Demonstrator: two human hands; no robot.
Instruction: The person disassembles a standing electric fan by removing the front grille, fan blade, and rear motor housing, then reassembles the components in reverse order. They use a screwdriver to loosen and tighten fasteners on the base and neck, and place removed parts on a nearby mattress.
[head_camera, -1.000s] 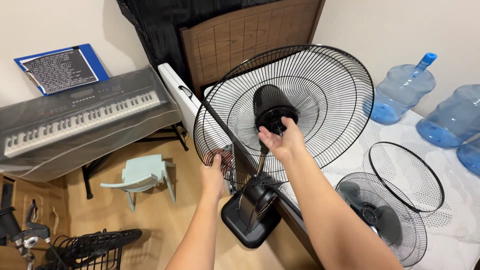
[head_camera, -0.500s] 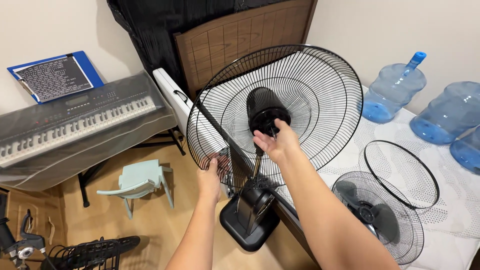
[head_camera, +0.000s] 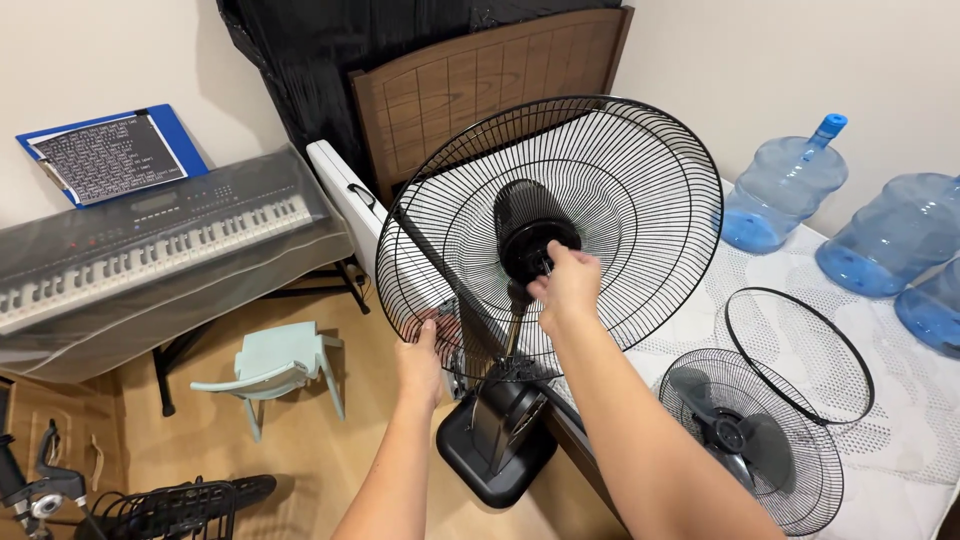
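The black standing fan (head_camera: 545, 250) stands upright on its dark base (head_camera: 497, 450) on the wooden floor, just beside the edge of the bed (head_camera: 900, 440); only its rear wire guard (head_camera: 640, 190) is fitted, the motor hub (head_camera: 535, 230) exposed at centre. The right hand (head_camera: 566, 290) is closed around the hub's front spindle, fingers pinched on it. The left hand (head_camera: 420, 358) grips the lower left rim of the guard, fingers hooked through the wires. On the bed's white patterned cover lie a smaller fan head (head_camera: 752, 440) with blades inside its guard and, touching it, a loose wire guard (head_camera: 800, 355). Three blue water bottles (head_camera: 785, 185) stand near the wall on the bed. Left of the fan: a covered keyboard (head_camera: 150, 250) on a stand, a blue clipboard (head_camera: 110, 155) against the wall, and a pale green child's chair (head_camera: 275, 375) on the floor. A wooden headboard (head_camera: 480, 85) leans behind the fan.
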